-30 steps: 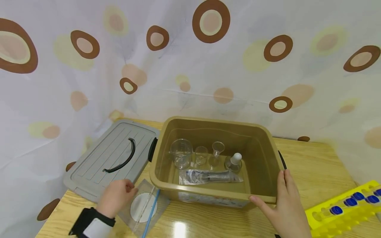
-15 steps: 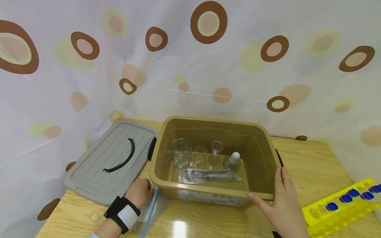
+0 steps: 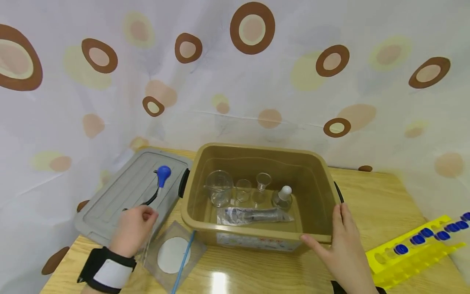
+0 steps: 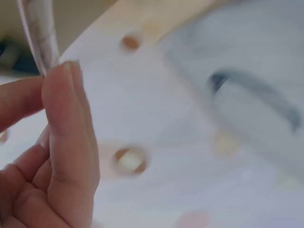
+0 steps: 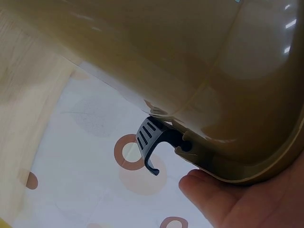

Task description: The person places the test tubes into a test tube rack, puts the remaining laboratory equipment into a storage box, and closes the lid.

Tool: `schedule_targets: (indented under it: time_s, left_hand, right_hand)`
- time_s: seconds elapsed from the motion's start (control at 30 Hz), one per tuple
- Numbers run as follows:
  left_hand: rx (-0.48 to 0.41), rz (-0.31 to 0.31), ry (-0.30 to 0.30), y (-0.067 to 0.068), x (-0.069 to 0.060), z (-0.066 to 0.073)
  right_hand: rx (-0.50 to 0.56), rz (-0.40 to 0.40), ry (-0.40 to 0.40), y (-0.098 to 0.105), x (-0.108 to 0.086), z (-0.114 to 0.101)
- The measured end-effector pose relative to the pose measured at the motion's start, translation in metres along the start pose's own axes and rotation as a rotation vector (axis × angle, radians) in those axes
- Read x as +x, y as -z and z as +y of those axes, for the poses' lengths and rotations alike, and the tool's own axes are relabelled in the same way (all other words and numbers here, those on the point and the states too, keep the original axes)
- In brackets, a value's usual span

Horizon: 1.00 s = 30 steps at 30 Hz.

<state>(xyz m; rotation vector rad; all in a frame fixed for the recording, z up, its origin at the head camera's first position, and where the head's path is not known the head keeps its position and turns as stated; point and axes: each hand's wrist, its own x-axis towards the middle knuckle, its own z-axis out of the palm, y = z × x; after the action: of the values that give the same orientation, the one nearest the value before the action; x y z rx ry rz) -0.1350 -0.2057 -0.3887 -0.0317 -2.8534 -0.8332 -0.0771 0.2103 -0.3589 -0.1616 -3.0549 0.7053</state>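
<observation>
My left hand [image 3: 133, 229] pinches a glass dropper with a blue rubber bulb [image 3: 163, 173], held upright over the grey lid's edge. In the left wrist view a clear glass tube [image 4: 40, 33] rises from between thumb and fingers. My right hand [image 3: 345, 249] rests on the front right corner of the brown plastic box [image 3: 253, 233], thumb on the front rim and straight fingers along the right side. A wire gauze mat [image 3: 200, 245] with a white centre lies by the box, a blue rod [image 3: 183, 261] across it.
Inside the box stand a large beaker [image 3: 219, 190], a smaller beaker [image 3: 242, 190], a funnel-topped glass piece [image 3: 262, 181] and a glass vessel with a white cap [image 3: 284, 195], behind a bagged item [image 3: 253, 215]. A grey lid [image 3: 106, 208] lies left. A yellow rack [image 3: 382, 265] holds blue-capped tubes.
The left hand has moved over the mat, taken the glass dropper off it and lifted it up and left. The right hand stays at the box corner.
</observation>
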Motion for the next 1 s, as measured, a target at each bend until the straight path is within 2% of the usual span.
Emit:
schedule_targets:
  time_s: [0.07, 0.13, 0.2, 0.27, 0.37, 0.43, 0.5, 0.57, 0.67, 0.77, 0.87, 0.93, 1.0]
  left_hand:
    - [-0.006, 0.109, -0.048, 0.021, 0.002, 0.011]
    - [-0.002, 0.214, -0.131, 0.041, 0.005, 0.024]
    - [-0.004, 0.284, -0.218, 0.058, 0.009, 0.041]
    - [0.021, 0.329, -0.329, 0.071, 0.014, 0.061]
    - [0.046, 0.306, -0.496, 0.083, 0.022, 0.098]
    - [0.053, 0.244, -0.601, 0.084, 0.029, 0.124]
    - [0.054, 0.146, -0.679, 0.080, 0.037, 0.150]
    - [0.065, 0.019, -0.720, 0.073, 0.044, 0.173]
    - [0.119, -0.174, -0.768, 0.055, 0.057, 0.200]
    - [0.196, -0.366, -0.806, 0.033, 0.069, 0.217]
    - [0.289, -0.531, -0.805, 0.009, 0.078, 0.227]
    - [0.352, -0.607, -0.790, -0.007, 0.081, 0.231]
    - [0.410, -0.632, -0.794, -0.023, 0.083, 0.231]
  right_hand:
    - [0.015, 0.010, 0.012, -0.001, 0.001, -0.002]
    - [0.031, 0.020, 0.026, -0.002, 0.001, -0.005]
    - [0.043, 0.032, 0.043, -0.003, 0.002, -0.008]
    - [0.053, 0.041, 0.050, -0.004, 0.001, -0.010]
    - [0.058, 0.059, 0.057, -0.004, 0.002, -0.011]
    - [0.061, 0.070, 0.058, -0.004, 0.002, -0.011]
    - [0.056, 0.081, 0.055, -0.004, 0.002, -0.011]
    - [0.059, 0.092, 0.053, -0.004, 0.001, -0.010]
    - [0.069, 0.107, 0.047, -0.005, -0.001, -0.009]
    - [0.091, 0.115, 0.041, -0.005, -0.003, -0.009]
    - [0.104, 0.116, 0.034, -0.005, -0.004, -0.010]
    - [0.103, 0.122, 0.041, -0.005, -0.004, -0.013]
    - [0.093, 0.127, 0.047, -0.006, -0.003, -0.016]
